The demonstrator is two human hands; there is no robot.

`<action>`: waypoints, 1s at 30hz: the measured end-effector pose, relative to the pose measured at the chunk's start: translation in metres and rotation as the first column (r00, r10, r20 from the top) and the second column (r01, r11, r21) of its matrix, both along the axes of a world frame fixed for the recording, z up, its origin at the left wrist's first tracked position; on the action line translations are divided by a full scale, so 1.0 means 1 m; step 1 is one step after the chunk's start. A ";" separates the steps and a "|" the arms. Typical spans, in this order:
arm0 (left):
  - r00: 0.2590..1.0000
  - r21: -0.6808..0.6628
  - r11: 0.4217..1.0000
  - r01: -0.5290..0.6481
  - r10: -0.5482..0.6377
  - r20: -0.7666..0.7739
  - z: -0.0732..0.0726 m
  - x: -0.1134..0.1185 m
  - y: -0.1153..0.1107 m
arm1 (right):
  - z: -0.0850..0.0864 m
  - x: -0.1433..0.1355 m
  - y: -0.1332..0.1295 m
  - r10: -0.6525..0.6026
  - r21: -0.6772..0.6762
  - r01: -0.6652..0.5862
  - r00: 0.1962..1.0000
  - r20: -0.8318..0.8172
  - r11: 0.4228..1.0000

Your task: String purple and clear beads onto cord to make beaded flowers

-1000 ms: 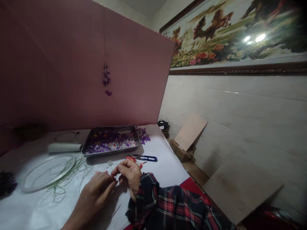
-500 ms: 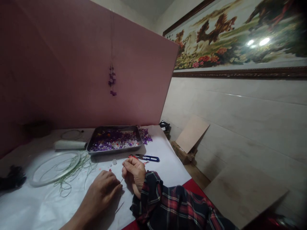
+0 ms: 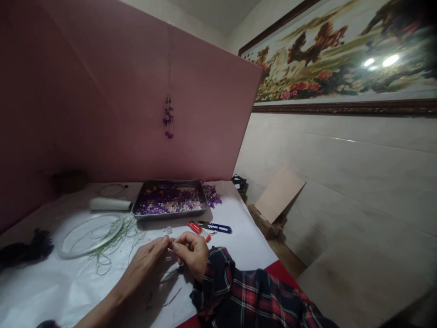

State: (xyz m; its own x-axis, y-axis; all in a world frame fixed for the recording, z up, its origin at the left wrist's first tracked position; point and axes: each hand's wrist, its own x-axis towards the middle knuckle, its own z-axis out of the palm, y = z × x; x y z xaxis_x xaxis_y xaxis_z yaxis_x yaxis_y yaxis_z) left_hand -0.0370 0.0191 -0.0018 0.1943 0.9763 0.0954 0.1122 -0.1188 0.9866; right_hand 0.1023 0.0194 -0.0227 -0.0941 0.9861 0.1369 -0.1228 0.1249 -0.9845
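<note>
Over the white table covering, my left hand [image 3: 152, 253] and my right hand [image 3: 193, 253] meet fingertip to fingertip. Both are closed in a pinch around a thin thread, mostly hidden by the fingers at this moment. Below them a dark reddish strand [image 3: 173, 297] shows against the white covering. Just beyond the fingers lie a small cluster of clear beads [image 3: 168, 230], a red lighter [image 3: 195, 227] and blue-handled thread snips [image 3: 220, 228]. Farther back stands a metal tray [image 3: 170, 215] of purple, clear and a few red beads.
More purple beads [image 3: 213, 197] lie beside the tray. On the left are a coil of clear line [image 3: 64, 248], tangled green cord [image 3: 102, 255], a pale roll [image 3: 109, 204] and a dark bundle [image 3: 37, 246]. A purple beaded strand [image 3: 168, 118] hangs before the pink panel [image 3: 119, 114].
My hands have come together; the thread that stretched between them earlier is now mostly hidden. My left hand has risen toward the right fingertips. The view has shifted slightly, uncovering more of the lighter.
</note>
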 end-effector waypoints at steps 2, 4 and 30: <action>0.997 -0.083 0.995 0.051 -0.047 0.053 -0.001 -0.001 0.002 | 0.000 -0.002 -0.003 -0.003 -0.022 0.004 0.999 0.049 1.000; 0.992 -0.152 0.988 -0.010 0.029 0.123 -0.004 -0.002 0.004 | -0.002 -0.004 -0.005 -0.019 -0.016 0.020 0.996 0.091 1.000; 0.836 -0.296 0.949 -0.106 0.246 0.490 0.004 -0.015 0.003 | -0.015 0.001 0.005 -0.172 0.119 0.162 0.981 0.084 0.980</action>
